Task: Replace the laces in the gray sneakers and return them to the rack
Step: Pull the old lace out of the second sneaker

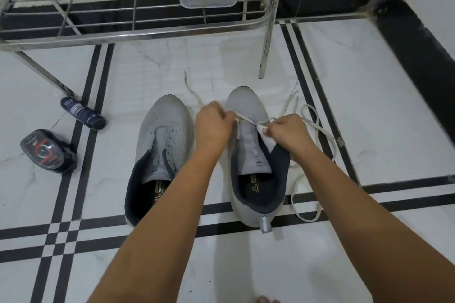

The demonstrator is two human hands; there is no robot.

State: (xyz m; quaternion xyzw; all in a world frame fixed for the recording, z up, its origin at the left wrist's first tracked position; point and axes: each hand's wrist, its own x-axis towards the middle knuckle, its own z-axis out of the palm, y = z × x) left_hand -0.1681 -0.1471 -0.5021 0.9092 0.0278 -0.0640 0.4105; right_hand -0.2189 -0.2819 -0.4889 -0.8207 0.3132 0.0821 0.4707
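The right shoe stands on the floor beside the left shoe, in front of the rack. The left hand pinches the white lace tight. The right hand pinches it too, by the holes.

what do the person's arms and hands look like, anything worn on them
Both forearms are bare as far as the frame shows, with no sleeves. The left hand and right hand wear no gloves, and no watch, bracelet or ring shows.
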